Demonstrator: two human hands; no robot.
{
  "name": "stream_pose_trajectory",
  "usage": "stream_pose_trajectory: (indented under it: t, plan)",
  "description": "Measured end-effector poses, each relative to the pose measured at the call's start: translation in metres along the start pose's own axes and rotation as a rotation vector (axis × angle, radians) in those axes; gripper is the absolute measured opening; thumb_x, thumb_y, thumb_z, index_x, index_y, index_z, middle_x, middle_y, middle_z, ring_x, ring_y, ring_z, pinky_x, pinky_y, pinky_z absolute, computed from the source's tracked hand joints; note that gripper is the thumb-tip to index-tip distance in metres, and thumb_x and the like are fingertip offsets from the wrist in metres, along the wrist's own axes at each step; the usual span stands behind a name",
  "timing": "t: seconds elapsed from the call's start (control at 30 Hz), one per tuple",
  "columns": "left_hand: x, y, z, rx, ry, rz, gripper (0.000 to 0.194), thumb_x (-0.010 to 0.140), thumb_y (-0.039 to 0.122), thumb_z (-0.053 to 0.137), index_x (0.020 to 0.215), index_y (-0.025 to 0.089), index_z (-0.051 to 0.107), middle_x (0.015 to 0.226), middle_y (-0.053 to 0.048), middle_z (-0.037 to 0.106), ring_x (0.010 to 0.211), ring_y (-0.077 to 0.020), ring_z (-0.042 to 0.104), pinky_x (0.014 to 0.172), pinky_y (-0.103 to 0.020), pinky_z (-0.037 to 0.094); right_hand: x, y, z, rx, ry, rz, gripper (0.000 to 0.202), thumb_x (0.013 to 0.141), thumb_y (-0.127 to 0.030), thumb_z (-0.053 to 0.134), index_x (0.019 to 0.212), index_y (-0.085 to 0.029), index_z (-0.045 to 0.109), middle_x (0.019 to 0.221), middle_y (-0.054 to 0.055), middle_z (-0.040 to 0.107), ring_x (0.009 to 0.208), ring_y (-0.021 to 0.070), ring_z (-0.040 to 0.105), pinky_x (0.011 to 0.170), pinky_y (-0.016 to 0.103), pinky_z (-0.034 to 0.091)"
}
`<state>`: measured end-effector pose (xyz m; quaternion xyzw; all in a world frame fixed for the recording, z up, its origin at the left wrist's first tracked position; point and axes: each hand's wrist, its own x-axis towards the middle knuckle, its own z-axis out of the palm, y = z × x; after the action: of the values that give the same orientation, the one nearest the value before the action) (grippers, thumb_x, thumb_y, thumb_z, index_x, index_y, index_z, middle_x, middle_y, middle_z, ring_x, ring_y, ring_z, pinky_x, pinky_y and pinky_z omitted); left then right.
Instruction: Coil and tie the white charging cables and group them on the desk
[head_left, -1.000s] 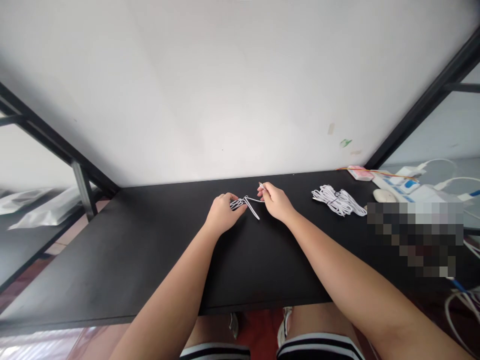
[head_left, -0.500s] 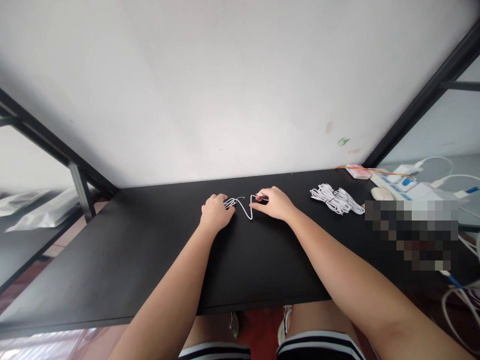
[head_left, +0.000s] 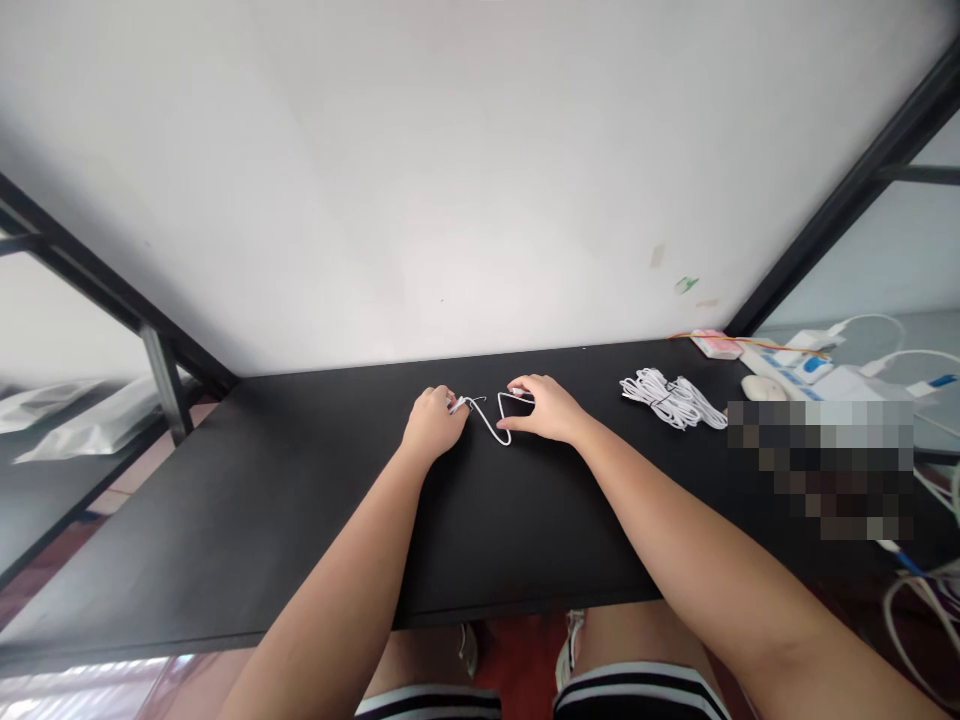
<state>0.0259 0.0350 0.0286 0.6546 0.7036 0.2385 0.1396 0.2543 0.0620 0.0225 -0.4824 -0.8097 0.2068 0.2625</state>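
Observation:
A white cable (head_left: 493,432) runs in a bent loop between my two hands, just over the black tabletop (head_left: 315,500). My left hand (head_left: 436,422) is closed around the cable's coiled part, most of which the fingers hide. A thin dark tie end sticks out beside that coil. My right hand (head_left: 546,408) holds the cable near a white plug end, thumb and forefinger curved with a gap between them. To the right of my right hand lies a bundle of white cables (head_left: 673,398), bound with a dark tie.
A white mouse (head_left: 763,389) and a pink-and-white box (head_left: 716,344) sit at the right back. Behind them is a power strip (head_left: 780,372) with white adapters and cords. Clear plastic bags (head_left: 97,425) lie on the left shelf. A white wall closes off the back.
My right thumb and forefinger have spread a little apart. The cable's loop between the hands has become rounder and wider, and less of the coil shows at my left hand.

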Motion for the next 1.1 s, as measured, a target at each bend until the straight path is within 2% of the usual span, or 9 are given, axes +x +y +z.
stream_pose_trajectory:
  t: [0.2, 0.37, 0.5, 0.63, 0.73, 0.83, 0.93, 1.03, 1.1]
  plan:
    - [-0.005, 0.007, -0.003, -0.196, -0.003, -0.006, 0.020, 0.085, 0.041, 0.057, 0.077, 0.024, 0.052, 0.071, -0.001, 0.064, 0.064, -0.0182, 0.058, 0.061, -0.029, 0.040, 0.004, 0.003, 0.001, -0.066, -0.012, 0.061, 0.047, 0.065, -0.052, 0.084, 0.097, -0.022, 0.069, 0.096, 0.008, 0.067, 0.097, 0.0268, 0.061, 0.079, 0.036, 0.049]
    - [-0.010, 0.014, -0.002, -0.325, 0.038, 0.101, 0.024, 0.081, 0.042, 0.063, 0.073, 0.022, 0.052, 0.063, 0.003, 0.057, 0.057, -0.0135, 0.050, 0.056, -0.026, 0.037, 0.005, -0.002, -0.003, -0.057, -0.072, 0.184, 0.024, 0.068, -0.039, 0.077, 0.083, -0.023, 0.067, 0.074, -0.001, 0.063, 0.065, 0.0163, 0.057, 0.057, 0.028, 0.038]
    - [-0.018, 0.021, -0.006, -0.499, 0.006, 0.213, 0.022, 0.079, 0.040, 0.067, 0.080, 0.022, 0.055, 0.062, 0.005, 0.048, 0.056, -0.0105, 0.043, 0.056, -0.024, 0.037, 0.004, -0.007, -0.005, -0.039, -0.085, 0.239, 0.009, 0.069, -0.027, 0.070, 0.073, -0.023, 0.063, 0.070, -0.002, 0.062, 0.061, 0.0145, 0.055, 0.056, 0.028, 0.036]
    - [-0.026, 0.029, -0.012, -0.630, 0.020, 0.243, 0.027, 0.077, 0.042, 0.073, 0.080, 0.021, 0.056, 0.059, 0.006, 0.040, 0.054, -0.0098, 0.039, 0.054, -0.024, 0.035, 0.003, -0.005, -0.003, -0.049, 0.015, 0.199, 0.015, 0.068, -0.026, 0.070, 0.079, -0.023, 0.060, 0.087, 0.002, 0.067, 0.077, 0.0178, 0.060, 0.064, 0.028, 0.040]
    - [-0.030, 0.034, -0.014, -0.674, 0.074, 0.225, 0.033, 0.076, 0.047, 0.075, 0.075, 0.021, 0.056, 0.059, 0.004, 0.045, 0.053, -0.0096, 0.040, 0.053, -0.024, 0.035, 0.004, -0.002, -0.001, -0.013, 0.042, 0.211, 0.015, 0.070, -0.026, 0.069, 0.083, -0.023, 0.061, 0.092, 0.004, 0.068, 0.082, 0.0191, 0.061, 0.067, 0.028, 0.041]
    - [-0.032, 0.036, -0.014, -0.695, 0.149, 0.214, 0.035, 0.079, 0.049, 0.073, 0.070, 0.020, 0.056, 0.059, 0.003, 0.048, 0.053, -0.0095, 0.040, 0.052, -0.024, 0.034, 0.005, -0.001, -0.001, 0.029, 0.063, 0.249, 0.007, 0.076, -0.027, 0.065, 0.077, -0.023, 0.059, 0.085, 0.003, 0.069, 0.077, 0.0184, 0.060, 0.065, 0.028, 0.040]
    - [-0.031, 0.037, -0.013, -0.711, 0.210, 0.213, 0.037, 0.081, 0.049, 0.071, 0.067, 0.019, 0.055, 0.056, 0.004, 0.045, 0.052, -0.0090, 0.038, 0.051, -0.024, 0.031, 0.006, 0.001, -0.001, 0.043, 0.097, 0.297, 0.014, 0.080, -0.030, 0.062, 0.071, -0.023, 0.053, 0.075, 0.001, 0.066, 0.068, 0.0169, 0.057, 0.061, 0.028, 0.037]
    - [-0.031, 0.037, -0.013, -0.700, 0.221, 0.195, 0.037, 0.082, 0.049, 0.070, 0.067, 0.018, 0.054, 0.055, 0.004, 0.044, 0.052, -0.0087, 0.037, 0.050, -0.023, 0.031, 0.008, 0.003, 0.000, 0.090, 0.127, 0.330, 0.018, 0.079, -0.031, 0.061, 0.070, -0.022, 0.047, 0.068, -0.002, 0.060, 0.062, 0.0150, 0.053, 0.059, 0.028, 0.035]
    - [-0.030, 0.036, -0.012, -0.672, 0.194, 0.178, 0.037, 0.082, 0.050, 0.070, 0.068, 0.018, 0.054, 0.057, 0.004, 0.046, 0.054, -0.0088, 0.038, 0.052, -0.023, 0.032, 0.010, 0.004, 0.002, 0.189, 0.159, 0.330, 0.017, 0.077, -0.032, 0.063, 0.074, -0.022, 0.049, 0.067, -0.003, 0.057, 0.062, 0.0142, 0.052, 0.060, 0.027, 0.037]
